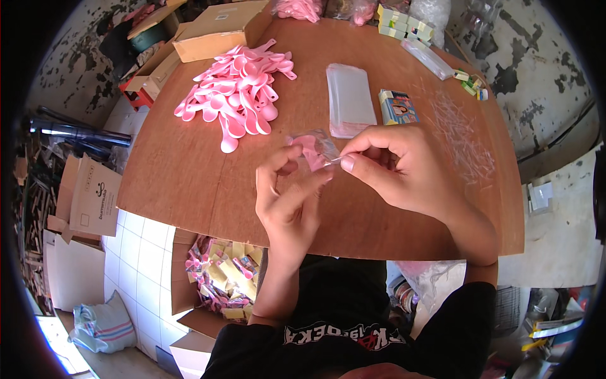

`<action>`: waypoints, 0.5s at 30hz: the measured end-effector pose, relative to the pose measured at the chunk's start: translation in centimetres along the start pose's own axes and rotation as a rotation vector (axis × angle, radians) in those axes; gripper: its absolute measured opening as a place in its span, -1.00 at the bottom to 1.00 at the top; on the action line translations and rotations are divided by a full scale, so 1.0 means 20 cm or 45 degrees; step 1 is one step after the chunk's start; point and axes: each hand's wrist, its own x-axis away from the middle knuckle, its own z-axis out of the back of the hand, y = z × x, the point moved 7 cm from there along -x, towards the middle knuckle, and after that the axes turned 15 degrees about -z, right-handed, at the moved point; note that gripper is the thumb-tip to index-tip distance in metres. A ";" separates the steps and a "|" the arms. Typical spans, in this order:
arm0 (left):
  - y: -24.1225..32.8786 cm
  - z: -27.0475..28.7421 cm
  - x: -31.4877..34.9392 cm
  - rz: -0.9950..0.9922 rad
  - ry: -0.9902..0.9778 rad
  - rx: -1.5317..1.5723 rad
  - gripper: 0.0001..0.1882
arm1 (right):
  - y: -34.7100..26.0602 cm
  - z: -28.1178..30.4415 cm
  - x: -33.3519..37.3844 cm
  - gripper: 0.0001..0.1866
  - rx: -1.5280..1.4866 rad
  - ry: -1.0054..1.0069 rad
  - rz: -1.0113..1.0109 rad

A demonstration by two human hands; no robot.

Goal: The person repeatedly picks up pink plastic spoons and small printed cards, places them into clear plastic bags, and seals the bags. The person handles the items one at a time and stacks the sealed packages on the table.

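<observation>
Above the near middle of the table, my left hand [287, 196] grips a small clear plastic bag [325, 146] between thumb and fingers. Inside the bag is a pink plastic piece [310, 151], probably a spoon, partly hidden by my fingers. From the other side, my right hand [404, 167] pinches something thin and clear right at the bag's edge. Whether that is the bag itself or a separate thin strip I cannot tell. Past my hands lie a stack of flat clear bags [350, 98] and a small printed box [398, 107]. A heap of pink spoons [243, 91] sits at the far left.
Thin clear sticks [464, 136] are scattered at the right. A cardboard box [222, 28] stands on the far left of the round-edged table [189, 183], with small boxes [404, 25] at the back right. Below the near edge, an open carton [184, 271] holds packed pink and yellow pieces.
</observation>
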 end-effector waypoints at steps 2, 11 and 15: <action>-0.04 -0.01 0.01 0.043 0.018 0.055 -0.68 | 0.00 0.00 -0.02 -0.89 -0.014 -0.006 0.036; -0.10 0.01 0.04 0.295 0.244 0.621 -0.48 | -0.06 0.18 -0.08 -0.86 0.164 0.306 0.078; -0.06 -0.05 -0.05 0.169 0.014 0.466 -0.49 | -0.05 0.06 -0.09 -0.84 0.091 -0.015 -0.054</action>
